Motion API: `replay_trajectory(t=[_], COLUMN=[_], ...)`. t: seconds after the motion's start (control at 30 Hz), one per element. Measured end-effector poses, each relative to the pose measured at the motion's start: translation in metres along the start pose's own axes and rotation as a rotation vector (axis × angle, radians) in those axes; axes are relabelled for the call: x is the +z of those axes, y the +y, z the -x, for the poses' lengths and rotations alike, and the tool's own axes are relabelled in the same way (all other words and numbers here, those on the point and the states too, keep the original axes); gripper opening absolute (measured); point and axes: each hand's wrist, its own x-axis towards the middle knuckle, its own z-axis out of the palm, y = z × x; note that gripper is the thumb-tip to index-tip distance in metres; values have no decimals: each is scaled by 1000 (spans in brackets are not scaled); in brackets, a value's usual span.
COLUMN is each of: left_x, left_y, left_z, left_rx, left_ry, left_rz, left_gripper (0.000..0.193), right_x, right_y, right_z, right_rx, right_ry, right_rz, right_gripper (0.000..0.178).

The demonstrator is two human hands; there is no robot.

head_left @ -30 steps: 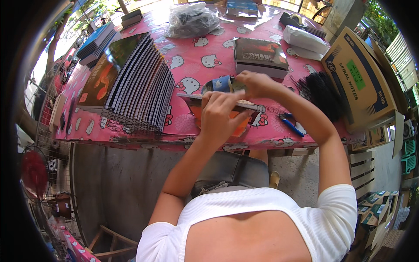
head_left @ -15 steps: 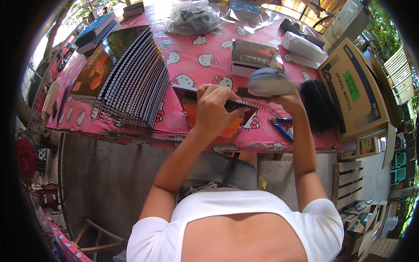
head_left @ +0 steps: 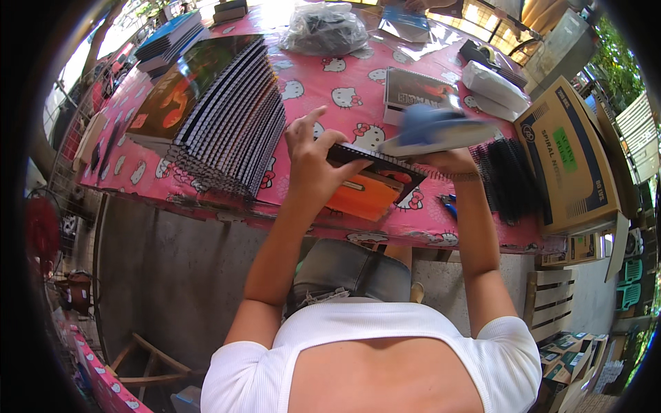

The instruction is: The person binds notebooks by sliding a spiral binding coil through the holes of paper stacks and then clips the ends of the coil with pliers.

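Observation:
My left hand (head_left: pixel 311 157) pinches the upper left part of a dark-covered notebook (head_left: pixel 412 177) between thumb and index finger, with its other fingers raised. An orange sheet or divider (head_left: pixel 365 195) shows on the notebook's near side. From the right end of its punched edge, a dark spiral coil (head_left: pixel 444 175) sticks out. In my right hand (head_left: pixel 451 160), just above that coil, is a motion-blurred blue object with a pale flat underside, like a slipper (head_left: pixel 437 131). The right fingers are partly hidden behind it. Blue-handled pliers (head_left: pixel 448 204) lie beside the right forearm.
A tall stack of spiral notebooks (head_left: pixel 227 110) stands at left. Behind the right hand lies another notebook pile (head_left: pixel 420 89). Black coils (head_left: pixel 508 180) lie against a cardboard box (head_left: pixel 568 158) at right. A plastic-wrapped bundle (head_left: pixel 323 31) sits farther back. Another person's hand (head_left: pixel 418 5) shows at the far edge.
My left hand has shifted left along the notebook, its fingers lifting apart, and more of the orange sheet shows. The blue object has turned flatter above the coil. The whole view has shifted slightly.

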Motion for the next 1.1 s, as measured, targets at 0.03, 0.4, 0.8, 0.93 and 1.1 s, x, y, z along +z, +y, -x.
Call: replay_trajectory(t=[0.03, 0.4, 0.8, 0.93, 1.1], left_x=[3, -1, 13, 7, -1], left_y=[-2, -15, -40, -51, -41], left_z=[-4, 2, 12, 25, 6], left_rx=[8, -120, -354, -483, -510], left_ry=[-9, 141, 230, 128, 40], left_rz=[3, 202, 904, 912, 907], left_gripper=[48, 50, 44, 42, 41], right_x=[3, 21, 36, 51, 11], right_y=[3, -2, 0, -9, 45], right_z=[-4, -24, -51, -53, -15], right_rx=[-111, -143, -104, -156, 184], right_ry=[-57, -17, -51, -124, 297], right_rz=[194, 84, 185, 767, 1380], right_gripper=[55, 52, 52, 38, 34])
